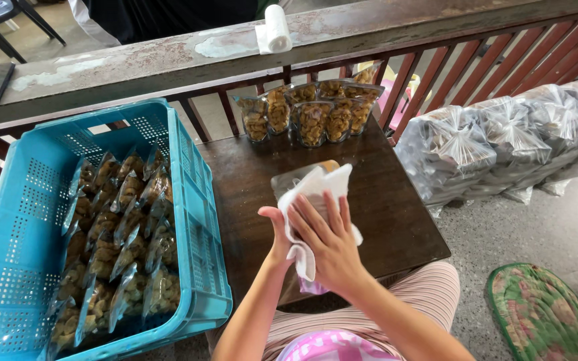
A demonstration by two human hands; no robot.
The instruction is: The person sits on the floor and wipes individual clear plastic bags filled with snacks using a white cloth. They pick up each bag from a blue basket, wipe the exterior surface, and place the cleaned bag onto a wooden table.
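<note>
Looking down from the head camera, I saw the right hand (329,244) laid flat with its fingers spread over a white cloth (312,200), pressing that cloth against a clear snack pouch (296,180). The left hand (277,234) sat behind the pouch with its thumb up, gripping it from the far side, so the two hands pressed toward each other with pouch and cloth between them. The pouch stood upright above the near half of a dark wooden table (396,214), its long axis running away from me and its top edge pointing toward the railing (168,63). Most of it was hidden by the cloth, so I could not tell what it held. At the far edge of the table stood a cluster of filled pouches (312,113); I counted about seven, though they overlapped. A blue plastic crate (199,220) on my left held many more pouches, too tightly packed to count. One roll of clear bags (274,28) rested on the railing, and a heap of tied clear bags (503,144) lay on the right, above a grey concrete floor (543,234) with one flowered mat (543,314).
</note>
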